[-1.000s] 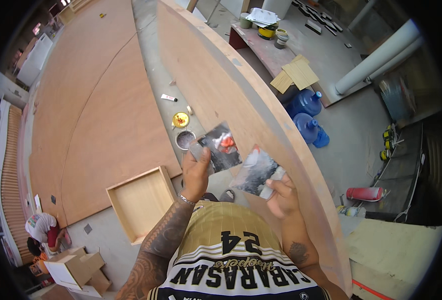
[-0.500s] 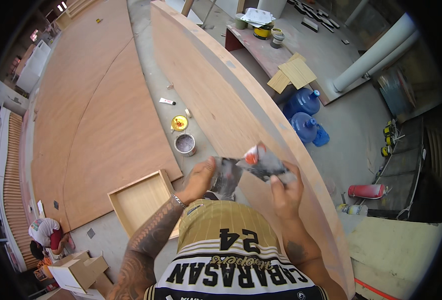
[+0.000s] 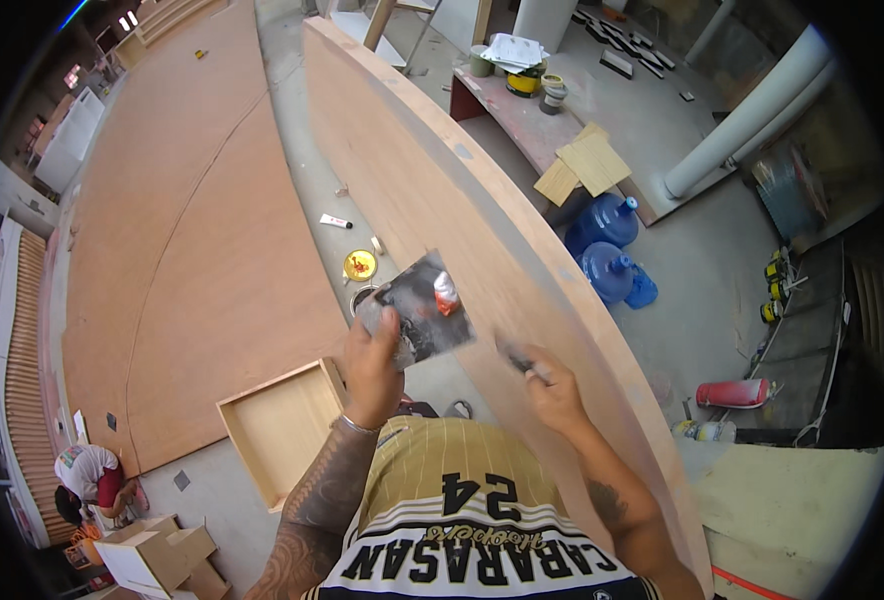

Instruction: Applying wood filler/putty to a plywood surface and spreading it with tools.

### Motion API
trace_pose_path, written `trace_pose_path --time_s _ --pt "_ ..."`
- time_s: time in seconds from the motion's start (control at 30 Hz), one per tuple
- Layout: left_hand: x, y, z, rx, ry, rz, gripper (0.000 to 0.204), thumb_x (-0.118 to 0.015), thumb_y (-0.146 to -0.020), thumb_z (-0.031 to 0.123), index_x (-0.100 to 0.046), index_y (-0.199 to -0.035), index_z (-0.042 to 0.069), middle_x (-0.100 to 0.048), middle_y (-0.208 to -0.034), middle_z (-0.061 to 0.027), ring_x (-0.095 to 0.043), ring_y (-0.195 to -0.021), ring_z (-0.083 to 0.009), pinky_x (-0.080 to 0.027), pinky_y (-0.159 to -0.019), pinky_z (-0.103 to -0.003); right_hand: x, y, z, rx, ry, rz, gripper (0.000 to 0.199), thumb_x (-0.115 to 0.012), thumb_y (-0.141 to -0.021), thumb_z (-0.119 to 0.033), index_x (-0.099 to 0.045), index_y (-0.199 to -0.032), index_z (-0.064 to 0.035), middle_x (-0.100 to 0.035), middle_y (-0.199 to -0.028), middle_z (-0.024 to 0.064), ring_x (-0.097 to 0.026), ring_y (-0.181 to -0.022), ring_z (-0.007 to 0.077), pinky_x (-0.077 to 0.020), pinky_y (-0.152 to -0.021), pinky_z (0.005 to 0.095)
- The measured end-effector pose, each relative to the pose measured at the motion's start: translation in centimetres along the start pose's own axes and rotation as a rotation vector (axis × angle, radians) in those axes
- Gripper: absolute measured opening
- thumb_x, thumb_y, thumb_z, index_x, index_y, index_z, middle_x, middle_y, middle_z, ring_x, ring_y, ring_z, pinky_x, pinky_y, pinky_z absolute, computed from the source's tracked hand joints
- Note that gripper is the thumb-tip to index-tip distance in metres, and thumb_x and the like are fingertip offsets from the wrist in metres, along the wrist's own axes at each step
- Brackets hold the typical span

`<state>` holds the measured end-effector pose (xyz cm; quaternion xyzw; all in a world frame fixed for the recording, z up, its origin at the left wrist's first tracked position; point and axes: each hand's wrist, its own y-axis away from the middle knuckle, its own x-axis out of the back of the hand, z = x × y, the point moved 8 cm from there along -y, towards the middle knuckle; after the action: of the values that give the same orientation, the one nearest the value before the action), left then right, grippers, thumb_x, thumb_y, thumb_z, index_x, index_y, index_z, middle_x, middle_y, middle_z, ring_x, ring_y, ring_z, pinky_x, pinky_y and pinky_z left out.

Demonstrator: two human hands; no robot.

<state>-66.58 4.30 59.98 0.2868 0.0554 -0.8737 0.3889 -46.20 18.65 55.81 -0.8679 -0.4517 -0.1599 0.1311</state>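
The left hand (image 3: 374,352) is clenched on the lower edge of a flat grey scraper plate (image 3: 420,308), which carries an orange-red dab of putty (image 3: 446,294) above the fingers. Just right of it, the right hand (image 3: 552,385) grips a small putty knife (image 3: 518,360), its blade pressed against the long curved plywood panel (image 3: 432,180).

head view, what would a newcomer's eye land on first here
First the long curved plywood panel sweeping from the top centre down to the lower right. At centre, the left hand holds up a flat putty-smeared metal plate with a reddish dab, while the right hand presses a small scraper against the panel. Two blue water jugs stand on the floor to the right.
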Motion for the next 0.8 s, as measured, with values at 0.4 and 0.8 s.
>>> trace_pose_path --time_s 0.4,0.8 --pt "-7.5 4.5 2.7 -1.015 -1.114 -0.822 0.031 -0.062 -0.085 0.017 -0.063 -0.116 0.015 -0.061 -0.126 -0.0133 -0.058 -0.117 -0.0335 -0.044 -0.097 -0.043 1.2 0.5 -9.2 -0.46 -1.844 0.124 0.049 -0.046 -0.081 -0.016 -0.049 -0.125 0.0042 -0.064 -0.111 0.0189 -0.066 -0.096 0.0325 -0.057 -0.08 0.0408" --pt "-3.6 2.8 -4.5 0.589 0.429 -0.109 0.027 -0.052 -0.095 0.024 -0.055 -0.114 0.004 -0.067 -0.1 -0.0084 -0.068 -0.087 -0.0213 -0.059 -0.069 -0.038 -0.2 1.3 -13.5 0.658 0.262 0.062 0.046 -0.064 -0.07 0.009 -0.065 -0.114 -0.0049 -0.058 -0.121 0.0179 -0.058 -0.113 0.0352 -0.0451 -0.101 0.0486"
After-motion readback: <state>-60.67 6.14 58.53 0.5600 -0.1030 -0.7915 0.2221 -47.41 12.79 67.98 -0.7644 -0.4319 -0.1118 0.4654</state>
